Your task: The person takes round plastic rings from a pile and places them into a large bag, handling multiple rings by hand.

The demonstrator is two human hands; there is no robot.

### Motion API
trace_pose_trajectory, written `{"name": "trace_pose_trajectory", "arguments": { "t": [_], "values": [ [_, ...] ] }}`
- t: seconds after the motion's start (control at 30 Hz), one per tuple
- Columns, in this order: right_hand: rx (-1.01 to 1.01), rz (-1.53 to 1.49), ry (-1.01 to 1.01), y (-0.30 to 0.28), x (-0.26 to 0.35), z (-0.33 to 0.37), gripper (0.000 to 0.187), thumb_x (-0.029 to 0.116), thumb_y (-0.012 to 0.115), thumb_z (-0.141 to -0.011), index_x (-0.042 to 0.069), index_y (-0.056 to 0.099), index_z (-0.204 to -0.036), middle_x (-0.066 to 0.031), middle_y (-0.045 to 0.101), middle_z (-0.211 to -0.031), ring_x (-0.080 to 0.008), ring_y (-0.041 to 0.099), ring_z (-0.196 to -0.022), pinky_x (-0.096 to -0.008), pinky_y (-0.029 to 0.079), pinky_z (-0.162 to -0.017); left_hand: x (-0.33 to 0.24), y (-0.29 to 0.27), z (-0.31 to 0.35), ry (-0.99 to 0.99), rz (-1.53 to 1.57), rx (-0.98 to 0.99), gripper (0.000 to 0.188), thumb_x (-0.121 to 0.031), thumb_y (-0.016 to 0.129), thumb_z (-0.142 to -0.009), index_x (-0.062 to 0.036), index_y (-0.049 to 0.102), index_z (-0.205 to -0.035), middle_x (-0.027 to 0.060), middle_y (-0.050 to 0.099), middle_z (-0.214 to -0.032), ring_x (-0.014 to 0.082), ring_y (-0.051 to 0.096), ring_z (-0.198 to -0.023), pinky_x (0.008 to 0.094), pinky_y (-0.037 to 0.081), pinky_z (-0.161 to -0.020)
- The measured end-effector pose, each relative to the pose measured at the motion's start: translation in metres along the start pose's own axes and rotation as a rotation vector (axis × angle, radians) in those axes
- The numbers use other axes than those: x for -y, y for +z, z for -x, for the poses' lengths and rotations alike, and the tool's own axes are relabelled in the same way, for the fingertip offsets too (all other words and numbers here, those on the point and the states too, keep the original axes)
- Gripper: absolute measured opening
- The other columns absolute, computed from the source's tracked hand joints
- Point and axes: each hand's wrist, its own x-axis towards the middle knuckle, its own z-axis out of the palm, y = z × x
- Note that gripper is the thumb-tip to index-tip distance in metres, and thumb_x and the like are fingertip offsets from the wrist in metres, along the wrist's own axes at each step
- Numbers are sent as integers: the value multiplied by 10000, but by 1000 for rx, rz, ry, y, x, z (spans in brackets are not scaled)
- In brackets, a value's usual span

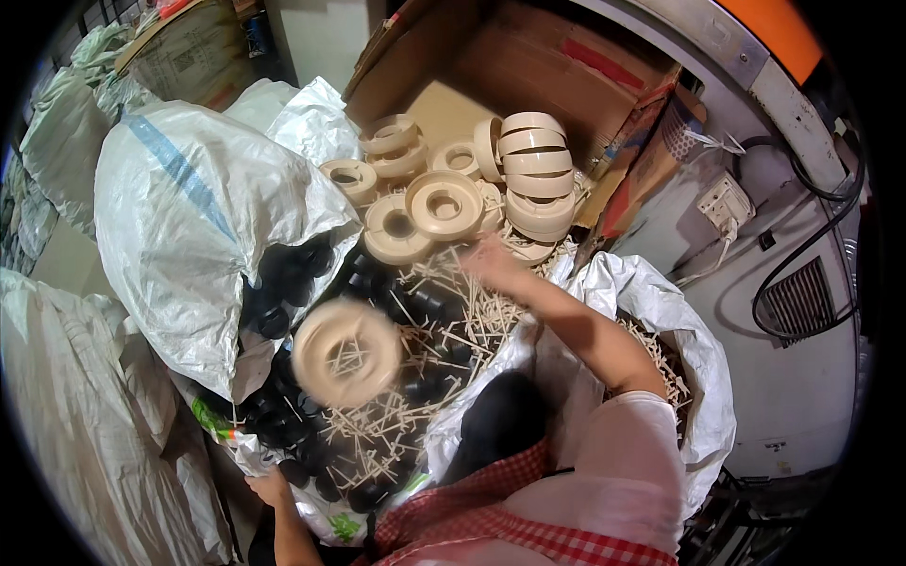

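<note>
The right hand (495,262) is smeared by motion beside beige plastic rings (444,206) and thin beige sticks (481,325); its fingers blur into them, so I cannot tell whether its grip is released or grasping something. The left hand (272,486), low in view, has its grip clenched on the edge of a white bag with green print (247,455); some fingertips are hidden.

Between the hands, left of centre, a single beige ring (347,319) is badly blurred above sticks and black round parts (283,415); whether it touches them is unclear. Sticks show through its hole and cover many of the black parts.

The other rings, some stacked and partly hiding one another, sit at the mouth of a cardboard box (514,52), cut off above. A bulging white sack with a blue stripe (179,226) overhangs more black parts on the left. The right forearm crosses in front of another white sack (708,377), partly hiding the sticks inside. A black cable (763,292) loops against a grey cabinet (783,406). A red-checked apron (453,514) fills the lower edge.
</note>
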Motion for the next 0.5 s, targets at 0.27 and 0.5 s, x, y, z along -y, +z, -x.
{"name": "trace_pose_trajectory", "arguments": {
  "t": [0.27, 0.5],
  "values": [
    [-1059, -741, 633, -72, -193, -84, 1133, 602, 725, -656, -38, 163, -1403, -218, 268, -1436, -315, 334, -1296, -429, 286, -1065, -12, 9, 1, -35, 0, -38, 848, -364, 689, -686, 34, 312, -1333, 255, 489, -1223, 403, 519, -1098, 466, 419, -928],
    [-1145, -836, 353, -67, -209, -110, 1081, 258, 861, -524, -51, 235, -1349, -214, 362, -1351, -302, 396, -1229, -384, 326, -1053, -8, 3, 3, -21, -52, -10, 826, -308, 684, -667, 11, 304, -1327, 233, 501, -1197, 406, 538, -1064, 479, 428, -917]
  ]
}}
